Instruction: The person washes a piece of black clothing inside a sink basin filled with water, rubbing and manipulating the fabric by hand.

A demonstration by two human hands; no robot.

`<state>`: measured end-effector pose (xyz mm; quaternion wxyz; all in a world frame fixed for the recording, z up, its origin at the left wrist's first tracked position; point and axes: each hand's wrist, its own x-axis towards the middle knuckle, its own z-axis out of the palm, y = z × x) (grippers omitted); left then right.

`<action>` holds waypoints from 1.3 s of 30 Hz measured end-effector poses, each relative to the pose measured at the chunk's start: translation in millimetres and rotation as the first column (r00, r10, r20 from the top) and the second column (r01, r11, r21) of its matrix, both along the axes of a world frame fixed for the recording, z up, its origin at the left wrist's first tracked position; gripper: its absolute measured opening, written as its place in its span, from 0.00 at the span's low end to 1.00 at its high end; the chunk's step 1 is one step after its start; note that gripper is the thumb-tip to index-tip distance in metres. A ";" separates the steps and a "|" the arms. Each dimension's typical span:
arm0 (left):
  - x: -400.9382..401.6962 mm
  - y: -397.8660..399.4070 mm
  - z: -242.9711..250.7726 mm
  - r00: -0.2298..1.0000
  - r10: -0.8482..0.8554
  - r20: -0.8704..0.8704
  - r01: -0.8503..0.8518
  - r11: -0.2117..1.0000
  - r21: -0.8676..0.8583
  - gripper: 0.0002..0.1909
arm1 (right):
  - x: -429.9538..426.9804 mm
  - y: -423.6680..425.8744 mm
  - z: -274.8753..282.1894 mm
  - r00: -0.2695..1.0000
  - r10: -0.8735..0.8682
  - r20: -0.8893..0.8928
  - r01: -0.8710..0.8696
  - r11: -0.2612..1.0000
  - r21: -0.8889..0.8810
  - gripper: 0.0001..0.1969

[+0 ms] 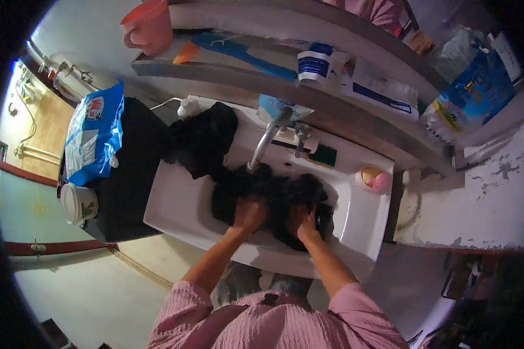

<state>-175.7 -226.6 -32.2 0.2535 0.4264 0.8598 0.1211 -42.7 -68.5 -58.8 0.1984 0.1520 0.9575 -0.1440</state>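
Black cloth (288, 192), seemingly a garment, lies bunched in the white washbasin (179, 198). My left hand (249, 214) grips its left part, with the fingertips lost in the dark folds. A short way to the right, my right hand (302, 220) grips the same cloth near the basin's front, its fingers partly hidden. Above the cloth hangs the metal faucet spout (264, 146). More black cloth (205, 135) drapes over the basin's left rear rim, and dimness hides whether it joins the bunch.
A blue bag (95, 131) and a lidded white tub (79, 204) stand on the black surface at left. A pink-topped container (375, 179) sits on the basin's right rim. The shelf (227, 80) behind holds a pink mug (150, 28), a blue comb-like item (249, 54) and packages.
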 end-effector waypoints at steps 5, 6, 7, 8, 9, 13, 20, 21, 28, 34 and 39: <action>-59.9 -13.9 -32.3 0.848 0.427 -0.312 -0.233 0.831 0.505 0.31 | -7.8 -21.4 39.8 0.946 -0.234 -0.225 0.236 0.972 -0.019 0.22; -58.8 -6.2 -31.9 0.817 0.463 -0.345 -0.262 0.830 0.492 0.32 | -8.8 -29.6 47.5 0.945 -0.241 -0.219 0.245 0.970 -0.011 0.22; -56.2 -1.8 -30.3 0.778 0.499 -0.383 -0.294 0.827 0.479 0.33 | -8.8 -42.1 53.9 0.838 -0.507 -0.203 0.408 0.828 -0.385 0.20; -46.0 1.4 -42.3 0.778 0.500 -0.381 -0.298 0.827 0.478 0.33 | -8.8 -54.8 55.5 0.692 -0.718 -0.081 0.475 0.537 -0.697 0.18; -26.9 2.0 -64.1 0.850 0.466 -0.245 -0.382 0.866 0.324 0.30 | -7.4 -68.7 51.8 0.694 -0.716 -0.075 0.476 0.535 -0.698 0.18; 16.1 41.4 3.3 0.817 0.310 0.487 -0.436 0.884 0.170 0.24 | 20.8 -59.9 -41.2 0.397 -0.788 0.471 0.443 -0.285 -0.850 0.21; 63.7 24.5 122.7 0.965 0.134 0.227 -0.230 0.848 0.477 0.25 | 10.9 -59.0 17.0 0.556 -0.667 0.497 0.230 -0.451 -0.863 0.23; 60.5 22.5 123.8 0.995 0.026 0.097 -0.075 0.839 0.539 0.23 | 4.4 -58.9 24.8 0.493 -0.655 0.572 0.189 -0.561 -0.806 0.23; -46.5 18.2 17.8 0.866 0.372 0.335 -0.492 0.754 0.434 0.15 | -29.1 -55.1 68.3 0.268 -0.933 0.239 0.331 -0.144 -0.933 0.27; -72.4 -30.4 -17.4 0.661 0.488 0.571 -0.747 0.499 0.439 0.15 | -10.2 -12.5 101.2 0.298 -0.954 0.010 0.304 0.085 -0.949 0.19; -54.8 -42.4 -12.7 0.019 0.139 0.990 -0.961 0.276 -0.020 0.24 | -13.6 -10.5 143.1 0.236 -0.971 -0.040 0.197 0.089 -0.976 0.15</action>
